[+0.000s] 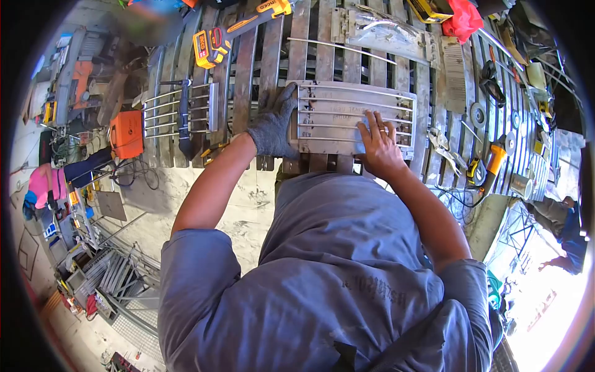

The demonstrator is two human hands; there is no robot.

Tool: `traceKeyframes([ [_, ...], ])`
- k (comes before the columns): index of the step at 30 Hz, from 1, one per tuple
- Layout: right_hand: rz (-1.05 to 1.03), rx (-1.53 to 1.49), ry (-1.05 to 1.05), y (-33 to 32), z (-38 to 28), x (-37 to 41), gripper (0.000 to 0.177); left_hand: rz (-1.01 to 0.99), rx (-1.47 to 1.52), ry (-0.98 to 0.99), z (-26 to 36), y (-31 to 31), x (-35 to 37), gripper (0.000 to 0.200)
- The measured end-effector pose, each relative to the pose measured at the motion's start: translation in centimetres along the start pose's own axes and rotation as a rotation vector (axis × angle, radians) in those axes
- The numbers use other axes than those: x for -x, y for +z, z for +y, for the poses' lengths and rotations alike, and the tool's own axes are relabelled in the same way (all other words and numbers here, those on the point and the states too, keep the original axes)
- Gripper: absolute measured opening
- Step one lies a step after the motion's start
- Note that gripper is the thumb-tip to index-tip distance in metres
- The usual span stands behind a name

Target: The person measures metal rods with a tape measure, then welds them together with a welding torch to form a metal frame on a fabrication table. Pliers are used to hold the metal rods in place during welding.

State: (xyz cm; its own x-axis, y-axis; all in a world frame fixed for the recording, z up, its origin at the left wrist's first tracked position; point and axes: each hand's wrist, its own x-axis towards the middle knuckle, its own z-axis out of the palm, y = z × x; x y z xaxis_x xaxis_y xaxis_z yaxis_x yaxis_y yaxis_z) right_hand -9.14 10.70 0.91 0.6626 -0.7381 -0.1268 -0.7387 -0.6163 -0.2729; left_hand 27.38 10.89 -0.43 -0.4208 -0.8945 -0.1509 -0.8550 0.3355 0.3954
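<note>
A metal grille (353,146) lies on the slatted bench in front of me, with several thin rods running lengthwise between two end bars. Behind the rods a flat plate with faint writing shows. My left hand (276,127), in a dark grey glove, grips the left end of the grille, fingers at its far corner and thumb at its near corner. Bare and with a ring on one finger, my right hand (381,149) rests on the right half of the rods, fingers stretched out and apart. Its thumb is partly hidden.
A second rod grille (201,108) with a dark clamp (185,118) lies left. Beyond are a yellow battery (211,48), a loose rod (341,49) and a metal jig (390,34). An angle grinder (496,158) and tape measure (476,172) sit right. Other people are at both sides.
</note>
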Motion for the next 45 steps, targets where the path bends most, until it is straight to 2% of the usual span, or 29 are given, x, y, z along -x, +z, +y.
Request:
traceKeyframes([
  [9, 0.032, -0.012, -0.001, 0.8, 0.3, 0.1, 0.091, -0.058, 0.004, -0.055, 0.3, -0.5, 0.2, 0.146],
  [13, -0.018, 0.075, 0.023, 1.8, 0.8, 0.3, 0.083, 0.064, 0.063, 0.03, -0.4, 0.9, -0.2, 0.149],
  [17, 0.08, 0.085, 0.07, 2.5, 0.0, 0.3, 0.078, -0.018, 0.044, 0.003, 0.0, 0.1, 0.1, 0.151],
  [20, 0.074, -0.029, 0.057, 0.8, 0.0, 0.4, 0.06, -0.129, 0.085, -0.129, 2.0, -1.8, -0.2, 0.146],
  [23, -0.014, -0.082, 0.026, -1.3, 0.9, 0.0, 0.056, -0.005, 0.007, -0.09, 3.3, -2.8, -0.1, 0.148],
  [24, 0.053, -0.018, -0.012, -1.0, 1.5, -0.1, 0.044, 0.022, -0.016, -0.053, 4.2, -3.1, -0.5, 0.145],
  [26, -0.06, 0.058, -0.019, -1.8, 1.9, -1.4, 0.037, 0.084, -0.057, 0.015, 7.2, -3.5, -1.7, 0.14],
  [27, -0.117, 0.097, -0.026, -2.2, 1.8, -2.1, 0.034, 0.011, -0.128, 0.015, 8.3, -3.0, -2.5, 0.136],
  [28, -0.04, 0.133, -0.027, -1.9, 1.5, -2.6, 0.027, -0.06, -0.202, 0.015, 8.9, -1.8, -3.6, 0.132],
  [30, -0.062, 0.1, -0.004, -2.1, 1.5, -3.3, 0.026, -0.15, -0.399, -0.009, 9.3, 1.2, -5.8, 0.12],
  [31, -0.078, 0.077, 0.009, -2.2, 1.3, -3.3, 0.025, -0.209, -0.377, -0.054, 10.2, 0.4, -6.9, 0.12],
  [32, 0.034, 0.065, 0.004, -2.1, 1.1, -3.1, 0.023, -0.27, -0.352, -0.099, 10.9, -0.4, -8.0, 0.12],
  [33, 0.039, 0.04, -0.003, -2.4, 1.1, -3.1, 0.023, -0.334, -0.325, -0.144, 11.4, -0.9, -8.5, 0.119],
  [36, 0.052, -0.013, -0.02, -3.1, 1.6, -3.3, 0.022, -0.145, -0.364, 0.053, 11.0, -0.9, -8.5, 0.103],
  [39, 0.071, -0.053, -0.01, -2.5, 2.0, -2.8, 0.02, -0.278, -0.312, -0.047, 12.3, -3.1, -8.8, 0.111],
  [42, 0.083, -0.081, -0.018, -1.9, 1.9, -1.9, 0.02, -0.287, -0.226, -0.098, 13.6, -4.5, -8.5, 0.111],
  [45, 0.071, -0.084, -0.049, -1.9, 2.2, -1.6, 0.019, -0.259, -0.198, -0.049, 12.6, -3.0, -7.8, 0.116],
])
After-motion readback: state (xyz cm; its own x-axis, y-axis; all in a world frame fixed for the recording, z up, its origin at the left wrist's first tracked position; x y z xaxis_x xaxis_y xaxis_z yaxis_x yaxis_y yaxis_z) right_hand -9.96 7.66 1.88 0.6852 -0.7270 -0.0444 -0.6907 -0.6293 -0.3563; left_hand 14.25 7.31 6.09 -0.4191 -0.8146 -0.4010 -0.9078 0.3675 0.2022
